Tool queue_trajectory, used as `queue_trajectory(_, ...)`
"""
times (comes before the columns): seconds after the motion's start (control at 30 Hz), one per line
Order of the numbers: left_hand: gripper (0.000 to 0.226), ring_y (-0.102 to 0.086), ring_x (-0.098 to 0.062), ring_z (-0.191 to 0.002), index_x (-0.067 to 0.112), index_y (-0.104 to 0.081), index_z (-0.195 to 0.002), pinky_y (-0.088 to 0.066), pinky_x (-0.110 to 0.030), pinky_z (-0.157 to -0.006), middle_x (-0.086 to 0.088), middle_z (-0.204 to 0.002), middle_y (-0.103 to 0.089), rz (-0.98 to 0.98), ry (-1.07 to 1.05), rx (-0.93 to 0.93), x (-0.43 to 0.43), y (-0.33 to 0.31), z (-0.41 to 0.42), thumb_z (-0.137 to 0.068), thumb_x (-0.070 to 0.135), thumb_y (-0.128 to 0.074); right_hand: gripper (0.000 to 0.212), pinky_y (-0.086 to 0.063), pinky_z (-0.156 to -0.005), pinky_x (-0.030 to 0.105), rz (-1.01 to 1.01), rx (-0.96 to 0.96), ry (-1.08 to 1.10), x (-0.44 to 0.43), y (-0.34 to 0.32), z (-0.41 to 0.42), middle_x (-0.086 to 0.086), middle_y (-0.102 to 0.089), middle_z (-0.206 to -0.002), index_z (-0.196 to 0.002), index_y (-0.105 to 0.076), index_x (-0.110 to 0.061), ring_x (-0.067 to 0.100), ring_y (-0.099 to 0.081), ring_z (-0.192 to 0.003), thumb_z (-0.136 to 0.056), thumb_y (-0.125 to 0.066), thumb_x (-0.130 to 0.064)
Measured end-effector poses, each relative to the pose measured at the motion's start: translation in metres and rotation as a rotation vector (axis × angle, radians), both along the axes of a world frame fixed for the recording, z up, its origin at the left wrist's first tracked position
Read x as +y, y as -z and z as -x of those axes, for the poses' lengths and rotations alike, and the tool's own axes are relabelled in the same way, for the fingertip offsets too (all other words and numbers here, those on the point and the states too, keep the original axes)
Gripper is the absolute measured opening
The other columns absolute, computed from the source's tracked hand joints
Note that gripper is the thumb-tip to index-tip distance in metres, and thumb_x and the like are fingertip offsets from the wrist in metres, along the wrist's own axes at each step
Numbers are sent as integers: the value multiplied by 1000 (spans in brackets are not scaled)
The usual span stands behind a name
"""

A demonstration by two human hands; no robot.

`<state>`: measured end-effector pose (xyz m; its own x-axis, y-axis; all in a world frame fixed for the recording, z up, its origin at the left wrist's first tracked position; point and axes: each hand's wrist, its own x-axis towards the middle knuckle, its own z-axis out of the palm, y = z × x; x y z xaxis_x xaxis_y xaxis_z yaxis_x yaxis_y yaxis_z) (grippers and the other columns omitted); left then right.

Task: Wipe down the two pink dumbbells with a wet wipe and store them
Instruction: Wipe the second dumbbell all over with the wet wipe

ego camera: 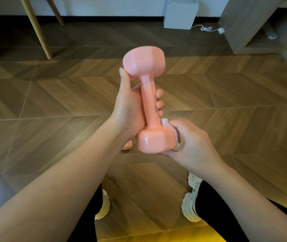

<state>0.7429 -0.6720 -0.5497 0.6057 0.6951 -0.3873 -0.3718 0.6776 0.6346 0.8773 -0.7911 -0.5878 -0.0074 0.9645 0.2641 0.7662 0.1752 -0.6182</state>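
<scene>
A pink dumbbell [148,100] stands nearly upright in the air in front of me. My left hand [127,109] grips its handle, fingers curled round from behind. My right hand [190,137] presses a white wet wipe [169,127] against the side of the lower head, with the wipe mostly hidden under my fingers. A small pink piece of a second dumbbell [127,145] shows on the floor behind my left wrist; the rest of it is hidden.
Wood-pattern floor tiles [51,102] lie all around. My two white shoes [191,203] are below. Wooden furniture legs [39,28] stand at the back left, a grey box [180,13] with a white cable at the back, a low shelf unit [254,28] at the right.
</scene>
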Motion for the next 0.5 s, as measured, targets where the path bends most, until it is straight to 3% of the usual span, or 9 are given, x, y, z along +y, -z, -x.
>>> queue_trajectory(0.07,80,-55,-20,-64,9,-58,-120,-48,-35,-63,-5,-78,-57,-73,-31,113,3,-3,-1,-93,76,-22,47,-40,-80,17,-79,-64,27,0,-2,-3,-13,-59,-100,-100,-63,-10,2,-52,-92,-69,-87,-35)
queue_trajectory(0.2,70,-54,-17,-65,9,-61,-106,-49,-36,-68,-1,-79,-54,-89,-56,249,2,-3,-2,-96,72,-31,42,-45,-83,31,-151,-200,48,1,1,0,1,-68,-104,-99,-67,-5,18,-61,-96,-66,-91,-17)
queue_trajectory(0.37,73,-48,-15,-57,16,-63,-98,-42,-29,-56,1,-72,-55,-87,-40,243,-6,-2,-4,-91,79,-28,45,-35,-89,24,147,-118,-78,7,2,5,-7,-67,-103,-106,-63,-20,13,-56,-99,-72,-82,-43)
queue_trajectory(0.5,75,-45,-15,-54,16,-58,-93,-38,-28,-53,1,-67,-53,-99,-57,188,-5,-4,-6,-89,81,-21,47,-27,-100,15,-44,-151,30,6,3,5,-8,-61,-86,-92,-62,-14,13,-55,-90,-65,-87,-44)
